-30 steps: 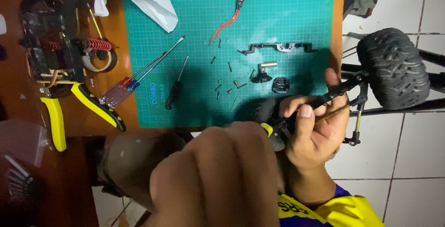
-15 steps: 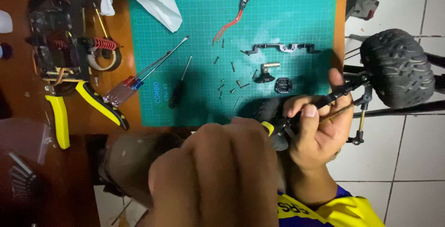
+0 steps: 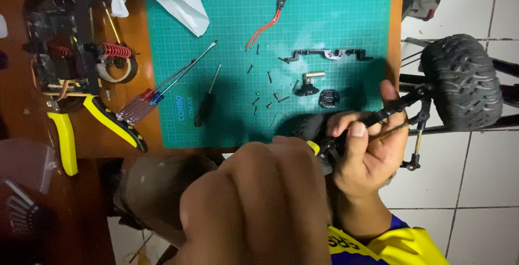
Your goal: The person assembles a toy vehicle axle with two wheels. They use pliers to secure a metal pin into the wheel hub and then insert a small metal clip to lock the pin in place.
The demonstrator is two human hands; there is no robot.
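Gripping a black plastic axle and linkage assembly (image 3: 397,105) of a model truck, the right hand (image 3: 367,154) wraps its fingers around the part, with the thumb pressed on top. That assembly runs out to a knobby black rubber tyre (image 3: 462,81), which hangs over the white tiled floor (image 3: 476,178) just beyond the table edge. Close to the camera, the left hand (image 3: 259,200) is closed in a fist around a tool with a yellow-tipped handle (image 3: 313,147), whose working end meets the assembly where the right hand holds it; the tip itself is hidden.

On the green cutting mat (image 3: 324,5) lie signs of work well under way: a scatter of small dark screws (image 3: 267,100), a black flat bracket (image 3: 330,55), a small metal shaft piece (image 3: 312,75), a black ring-shaped part (image 3: 328,98) and a red wire with a connector (image 3: 267,21). A black-handled screwdriver (image 3: 205,103) and two clear-handled screwdrivers (image 3: 154,94) rest at the mat's left side, with yellow-handled pliers (image 3: 67,140) and the stripped black chassis with red coil springs (image 3: 70,43) on the brown table beside it.

Judging by the loose parts, the axle end is largely apart, and the assembly in hand remains to be finished.
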